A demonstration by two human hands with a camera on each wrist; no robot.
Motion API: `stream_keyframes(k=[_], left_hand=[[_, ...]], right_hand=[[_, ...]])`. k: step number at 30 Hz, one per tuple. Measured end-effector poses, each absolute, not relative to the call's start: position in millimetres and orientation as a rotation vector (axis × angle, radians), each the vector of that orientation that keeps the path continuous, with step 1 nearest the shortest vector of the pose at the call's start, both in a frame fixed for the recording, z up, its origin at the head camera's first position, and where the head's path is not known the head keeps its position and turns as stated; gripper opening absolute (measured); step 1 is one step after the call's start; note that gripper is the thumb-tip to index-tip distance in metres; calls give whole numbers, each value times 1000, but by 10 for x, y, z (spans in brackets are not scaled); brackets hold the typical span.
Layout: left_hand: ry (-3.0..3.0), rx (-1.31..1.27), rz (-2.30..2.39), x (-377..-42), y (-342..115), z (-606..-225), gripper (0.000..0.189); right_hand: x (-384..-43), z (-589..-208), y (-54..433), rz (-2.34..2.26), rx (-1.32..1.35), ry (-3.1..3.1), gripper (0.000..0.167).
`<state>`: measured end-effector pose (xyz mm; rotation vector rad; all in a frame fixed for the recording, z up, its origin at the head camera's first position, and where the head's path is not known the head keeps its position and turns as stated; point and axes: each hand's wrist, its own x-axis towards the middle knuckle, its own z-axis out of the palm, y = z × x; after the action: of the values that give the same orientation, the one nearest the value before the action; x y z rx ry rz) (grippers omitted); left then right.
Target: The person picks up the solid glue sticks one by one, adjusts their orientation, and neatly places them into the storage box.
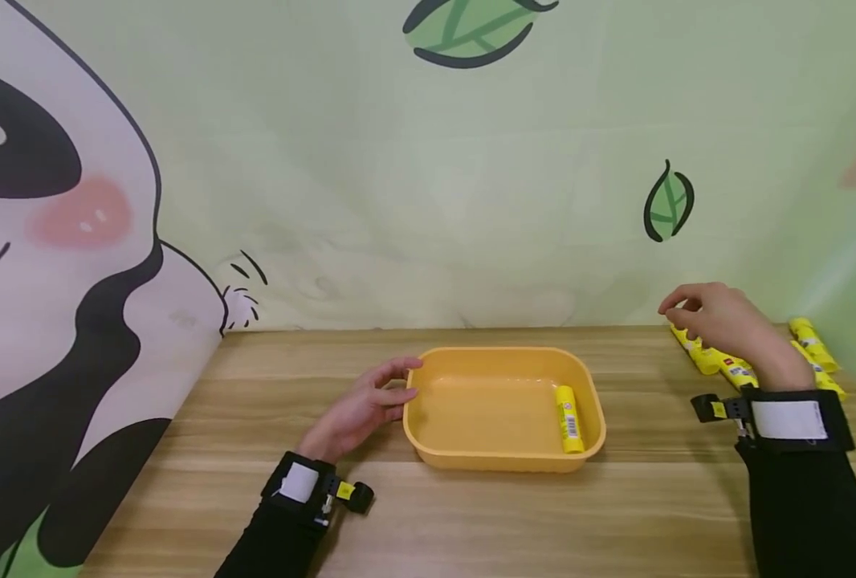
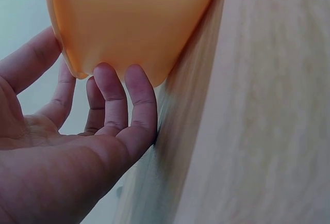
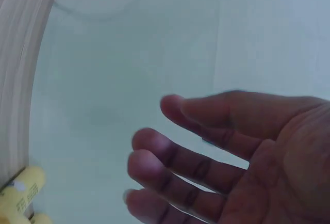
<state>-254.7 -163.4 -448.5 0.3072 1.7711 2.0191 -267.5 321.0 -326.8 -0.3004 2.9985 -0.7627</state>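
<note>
A yellow-orange plastic tray point(image 1: 482, 464) lies on the wooden table. My left hand point(image 1: 363, 405) holds its left end; in the left wrist view, curled fingers point(image 2: 111, 92) touch the tray's outer wall point(image 2: 134, 22) below the rim. One yellow glue stick point(image 1: 568, 417) rests inside, near the tray's right end. Over at the right, my right hand point(image 1: 720, 321) hovers above several yellow glue sticks point(image 1: 737, 371). Its fingers point(image 3: 154, 167) are loosely bent, with nothing between them. The hand and wrist partly hide those sticks.
More yellow glue sticks point(image 1: 813, 343) lie at the table's far right, close to the side wall. A pale green backdrop point(image 1: 370, 201) with a panda and leaves rises behind the wooden table point(image 1: 471, 522).
</note>
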Motion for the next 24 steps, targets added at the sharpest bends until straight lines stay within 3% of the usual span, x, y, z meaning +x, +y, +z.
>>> stream_keyframes(k=[12, 24], left_hand=[[1760, 297, 2022, -2526, -1632, -4489, 48], [1759, 294, 2021, -2531, -1639, -4463, 47]], right_hand=[[-2711, -3385, 3470, -819, 31, 3055, 32], [-2826, -3644, 3527, -859, 163, 3035, 45]])
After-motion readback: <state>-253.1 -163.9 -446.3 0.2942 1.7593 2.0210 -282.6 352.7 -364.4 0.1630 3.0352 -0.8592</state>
